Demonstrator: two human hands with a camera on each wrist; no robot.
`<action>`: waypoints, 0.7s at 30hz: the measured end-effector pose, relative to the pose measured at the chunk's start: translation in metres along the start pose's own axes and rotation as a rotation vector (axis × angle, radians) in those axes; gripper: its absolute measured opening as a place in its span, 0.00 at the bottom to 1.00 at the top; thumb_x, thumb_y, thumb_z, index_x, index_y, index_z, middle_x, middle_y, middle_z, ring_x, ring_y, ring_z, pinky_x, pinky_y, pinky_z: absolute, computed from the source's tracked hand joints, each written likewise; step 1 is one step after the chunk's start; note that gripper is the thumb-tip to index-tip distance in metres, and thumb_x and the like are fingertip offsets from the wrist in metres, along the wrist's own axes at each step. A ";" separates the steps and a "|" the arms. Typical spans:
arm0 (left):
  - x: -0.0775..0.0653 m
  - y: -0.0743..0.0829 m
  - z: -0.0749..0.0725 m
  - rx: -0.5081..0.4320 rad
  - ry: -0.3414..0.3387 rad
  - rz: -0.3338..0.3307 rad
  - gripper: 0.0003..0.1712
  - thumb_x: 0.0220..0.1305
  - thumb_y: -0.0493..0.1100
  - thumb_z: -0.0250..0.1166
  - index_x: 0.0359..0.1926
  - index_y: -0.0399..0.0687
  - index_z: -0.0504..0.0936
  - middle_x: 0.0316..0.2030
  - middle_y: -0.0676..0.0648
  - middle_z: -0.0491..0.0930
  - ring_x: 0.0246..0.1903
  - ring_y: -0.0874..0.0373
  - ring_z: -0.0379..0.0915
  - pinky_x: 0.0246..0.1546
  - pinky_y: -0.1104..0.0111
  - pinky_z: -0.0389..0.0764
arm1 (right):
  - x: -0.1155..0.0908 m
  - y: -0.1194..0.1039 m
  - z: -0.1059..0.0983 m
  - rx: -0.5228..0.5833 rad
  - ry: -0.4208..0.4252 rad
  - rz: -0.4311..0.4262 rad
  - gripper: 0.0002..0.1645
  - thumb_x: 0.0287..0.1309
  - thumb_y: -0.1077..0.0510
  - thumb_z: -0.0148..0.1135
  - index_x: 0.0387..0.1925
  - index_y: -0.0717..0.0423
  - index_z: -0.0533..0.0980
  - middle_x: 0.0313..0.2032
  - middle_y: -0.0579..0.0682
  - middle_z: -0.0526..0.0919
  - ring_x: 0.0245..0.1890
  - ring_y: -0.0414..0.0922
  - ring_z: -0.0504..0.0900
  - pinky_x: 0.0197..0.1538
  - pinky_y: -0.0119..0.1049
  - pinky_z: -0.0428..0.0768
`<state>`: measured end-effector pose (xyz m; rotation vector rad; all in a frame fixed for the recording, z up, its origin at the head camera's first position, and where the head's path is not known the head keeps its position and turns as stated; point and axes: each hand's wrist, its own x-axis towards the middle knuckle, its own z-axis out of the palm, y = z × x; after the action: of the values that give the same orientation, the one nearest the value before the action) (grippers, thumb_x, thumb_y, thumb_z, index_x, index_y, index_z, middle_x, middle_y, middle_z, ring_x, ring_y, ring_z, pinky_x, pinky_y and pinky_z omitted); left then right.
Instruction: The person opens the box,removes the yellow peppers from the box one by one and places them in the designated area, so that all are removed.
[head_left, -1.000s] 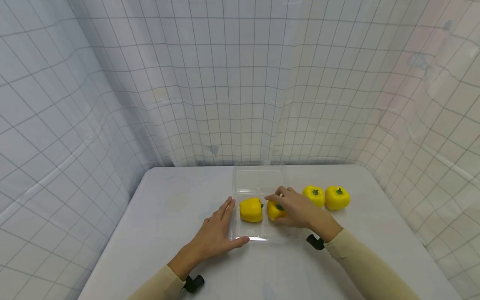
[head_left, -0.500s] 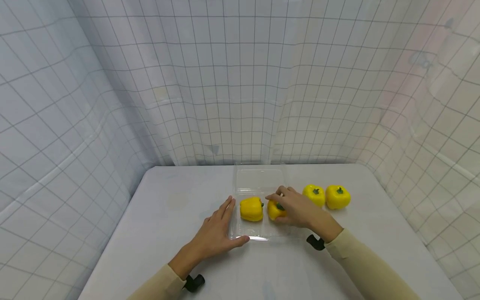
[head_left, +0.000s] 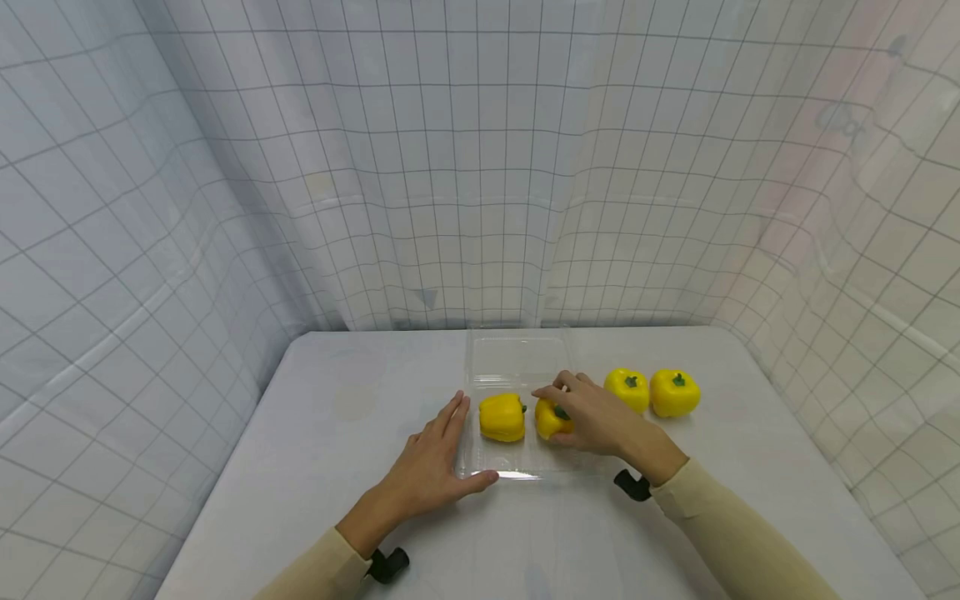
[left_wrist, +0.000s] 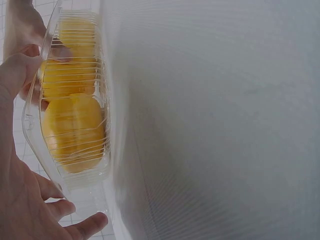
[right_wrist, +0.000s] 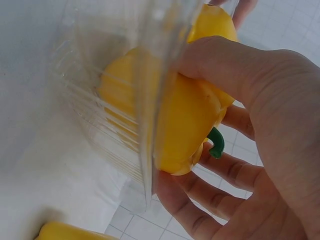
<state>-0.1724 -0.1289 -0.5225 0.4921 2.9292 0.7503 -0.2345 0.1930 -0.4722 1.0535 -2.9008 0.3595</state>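
Observation:
A clear plastic clamshell container (head_left: 495, 460) lies opened on the table, its lid (head_left: 519, 357) flat toward the back. Inside, a yellow bell pepper (head_left: 502, 417) rests on its side, green stem pointing right. To its right my right hand (head_left: 600, 423) holds a second yellow bell pepper (head_left: 550, 420) in the container, thumb on one side and fingers around the other; its green stem (right_wrist: 216, 142) shows in the right wrist view. My left hand (head_left: 427, 468) spreads along the container's left and front edges, fingers mostly straight, with the thumb (left_wrist: 22, 70) at the rim.
Two more yellow bell peppers, a nearer one (head_left: 627, 390) and one farther right (head_left: 674, 393), stand side by side right of the container. White gridded curtains (head_left: 465, 167) enclose the white table (head_left: 352, 408) at the back and both sides.

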 end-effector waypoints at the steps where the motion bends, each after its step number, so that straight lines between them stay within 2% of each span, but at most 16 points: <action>1: 0.000 0.000 0.000 0.001 0.000 0.000 0.73 0.68 0.81 0.72 0.97 0.51 0.50 0.98 0.48 0.45 0.88 0.32 0.66 0.79 0.25 0.74 | 0.000 0.000 0.000 0.000 0.001 -0.001 0.41 0.65 0.49 0.90 0.76 0.48 0.84 0.60 0.53 0.86 0.54 0.49 0.83 0.59 0.48 0.92; 21: -0.001 0.000 -0.001 -0.011 -0.010 -0.004 0.74 0.68 0.82 0.72 0.97 0.51 0.49 0.98 0.48 0.44 0.88 0.33 0.65 0.79 0.25 0.73 | -0.004 -0.003 -0.004 0.012 0.014 0.004 0.42 0.65 0.48 0.90 0.77 0.50 0.83 0.61 0.55 0.85 0.56 0.51 0.85 0.63 0.50 0.92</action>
<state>-0.1718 -0.1300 -0.5213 0.4869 2.9142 0.7605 -0.2293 0.1941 -0.4679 1.0431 -2.8919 0.3839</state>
